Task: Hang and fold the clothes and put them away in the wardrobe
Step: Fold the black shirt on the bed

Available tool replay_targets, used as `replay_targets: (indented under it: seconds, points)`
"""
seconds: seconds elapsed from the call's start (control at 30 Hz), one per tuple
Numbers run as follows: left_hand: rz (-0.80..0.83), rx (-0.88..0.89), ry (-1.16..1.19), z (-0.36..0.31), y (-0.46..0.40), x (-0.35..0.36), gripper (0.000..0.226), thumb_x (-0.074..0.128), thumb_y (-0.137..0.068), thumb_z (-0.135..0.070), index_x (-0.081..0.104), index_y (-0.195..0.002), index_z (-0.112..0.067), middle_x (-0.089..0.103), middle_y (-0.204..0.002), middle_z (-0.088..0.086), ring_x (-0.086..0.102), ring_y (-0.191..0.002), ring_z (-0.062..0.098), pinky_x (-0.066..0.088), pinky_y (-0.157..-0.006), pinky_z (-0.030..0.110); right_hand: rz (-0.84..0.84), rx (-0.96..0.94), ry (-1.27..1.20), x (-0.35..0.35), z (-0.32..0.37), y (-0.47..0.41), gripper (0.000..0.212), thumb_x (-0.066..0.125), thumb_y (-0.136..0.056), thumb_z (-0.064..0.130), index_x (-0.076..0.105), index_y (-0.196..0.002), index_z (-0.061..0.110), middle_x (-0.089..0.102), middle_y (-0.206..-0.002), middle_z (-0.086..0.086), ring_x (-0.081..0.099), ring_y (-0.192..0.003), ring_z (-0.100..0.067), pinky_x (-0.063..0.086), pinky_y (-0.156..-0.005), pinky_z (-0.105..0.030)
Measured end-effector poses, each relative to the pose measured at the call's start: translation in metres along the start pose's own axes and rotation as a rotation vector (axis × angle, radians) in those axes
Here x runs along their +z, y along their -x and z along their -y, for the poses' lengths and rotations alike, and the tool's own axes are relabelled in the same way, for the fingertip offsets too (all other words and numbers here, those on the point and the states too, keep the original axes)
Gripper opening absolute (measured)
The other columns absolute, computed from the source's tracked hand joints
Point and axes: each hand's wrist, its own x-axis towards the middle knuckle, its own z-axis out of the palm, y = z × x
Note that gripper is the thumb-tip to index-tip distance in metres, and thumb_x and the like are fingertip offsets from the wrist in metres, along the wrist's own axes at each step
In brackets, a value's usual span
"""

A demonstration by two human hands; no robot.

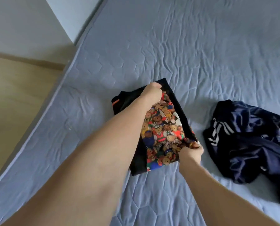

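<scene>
A folded black garment with a colourful teddy-bear print (pixel 163 128) lies on the blue quilted bed (pixel 185 54). My left hand (pixel 153 92) grips its far corner with curled fingers. My right hand (pixel 192 153) pinches its near right corner. Under its far left side shows another dark garment with an orange stripe (pixel 119 101). A crumpled navy garment with white stripes (pixel 250 141) lies to the right, apart from the folded one.
The bed's left edge (pixel 43 115) runs diagonally beside a beige wooden floor (pixel 14 88). A pale wall (pixel 22 26) stands beyond the floor at the upper left. Bare quilt stretches behind the clothes.
</scene>
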Motion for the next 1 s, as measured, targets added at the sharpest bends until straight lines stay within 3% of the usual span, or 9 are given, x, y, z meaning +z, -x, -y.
replay_targets:
  seconds: [0.1,0.2,0.3,0.4,0.47,0.6,0.8,0.93,1.0]
  points:
    - [-0.233,-0.018,-0.135,0.057,0.003,0.012,0.047,0.045,-0.089,-0.012,0.047,-0.136,-0.019,0.051,-0.135,0.006,0.052,-0.118,0.027,0.043,-0.097,0.036,0.033,-0.148,0.208,-0.01,-0.001,-0.039,0.07,0.051,-0.087,0.02,0.019,-0.148,0.023,0.05,-0.134,-0.014,0.051,-0.119,-0.035,0.041,-0.103,-0.046]
    - [-0.513,-0.256,-0.088,0.132,0.016,0.011,0.067,0.061,-0.083,-0.038,0.035,-0.143,-0.022,0.044,-0.144,0.008,0.045,-0.128,0.033,0.04,-0.104,0.051,0.159,-0.272,0.483,-0.008,-0.001,-0.064,0.09,0.062,-0.075,0.059,0.023,-0.146,0.02,0.041,-0.141,-0.011,0.044,-0.127,-0.032,0.039,-0.103,-0.05]
    - [-0.344,-0.57,0.432,0.181,0.038,0.022,0.102,0.069,-0.06,-0.073,0.034,-0.143,-0.023,0.044,-0.145,0.003,0.047,-0.126,0.03,0.039,-0.104,0.05,0.313,-0.281,0.733,0.0,0.008,-0.083,0.101,0.059,-0.053,0.084,0.038,-0.126,0.016,0.054,-0.123,-0.011,0.055,-0.111,-0.031,0.048,-0.093,-0.048]
    - [-0.129,-0.625,0.549,0.193,0.048,0.041,0.117,0.065,-0.053,-0.084,0.036,-0.144,-0.018,0.044,-0.145,0.001,0.044,-0.129,0.026,0.036,-0.108,0.043,0.411,-0.364,0.987,0.013,0.007,-0.104,0.12,0.055,-0.04,0.094,0.04,-0.128,0.013,0.053,-0.122,-0.01,0.053,-0.115,-0.03,0.046,-0.096,-0.045]
    - [-0.168,-0.631,0.532,0.191,0.042,0.055,0.122,0.066,-0.052,-0.084,0.029,-0.147,-0.017,0.04,-0.147,0.003,0.041,-0.132,0.027,0.035,-0.108,0.043,0.473,-0.41,0.967,0.019,0.008,-0.107,0.114,0.06,-0.04,0.09,0.048,-0.124,0.015,0.059,-0.118,-0.005,0.059,-0.108,-0.026,0.049,-0.093,-0.042]
    - [-0.386,-0.569,0.391,0.186,0.047,0.056,0.103,0.072,-0.06,-0.072,0.044,-0.137,-0.009,0.052,-0.137,0.009,0.05,-0.123,0.03,0.043,-0.097,0.037,0.561,-0.367,0.591,0.017,-0.006,-0.098,0.044,0.061,-0.081,0.059,0.062,-0.102,0.02,0.07,-0.099,-0.005,0.066,-0.088,-0.024,0.054,-0.087,-0.038]
    - [-0.562,-0.698,-0.076,0.205,0.14,0.025,0.081,0.045,-0.084,-0.069,0.047,-0.126,0.0,0.056,-0.127,0.021,0.054,-0.115,0.039,0.043,-0.094,0.042,1.008,0.161,0.561,-0.012,-0.056,-0.044,0.039,0.059,-0.092,0.034,0.061,-0.117,0.005,0.071,-0.107,-0.012,0.068,-0.099,-0.029,0.054,-0.091,-0.038]
    - [-0.416,-0.678,-0.092,0.219,0.168,0.034,0.081,0.047,-0.086,-0.066,0.032,-0.138,-0.005,0.045,-0.138,0.021,0.048,-0.122,0.04,0.042,-0.099,0.046,0.862,0.084,0.919,-0.016,-0.058,-0.026,0.031,0.057,-0.092,0.021,0.059,-0.114,-0.001,0.067,-0.104,-0.012,0.061,-0.096,-0.022,0.05,-0.091,-0.033]
    - [-0.321,-0.531,-0.245,0.225,0.16,0.03,0.08,0.043,-0.088,-0.065,0.02,-0.147,-0.016,0.03,-0.148,0.017,0.037,-0.131,0.037,0.039,-0.103,0.048,0.773,0.042,0.788,-0.003,-0.05,-0.021,0.031,0.059,-0.088,0.014,0.054,-0.114,-0.002,0.063,-0.094,-0.015,0.06,-0.089,-0.024,0.049,-0.076,-0.037]
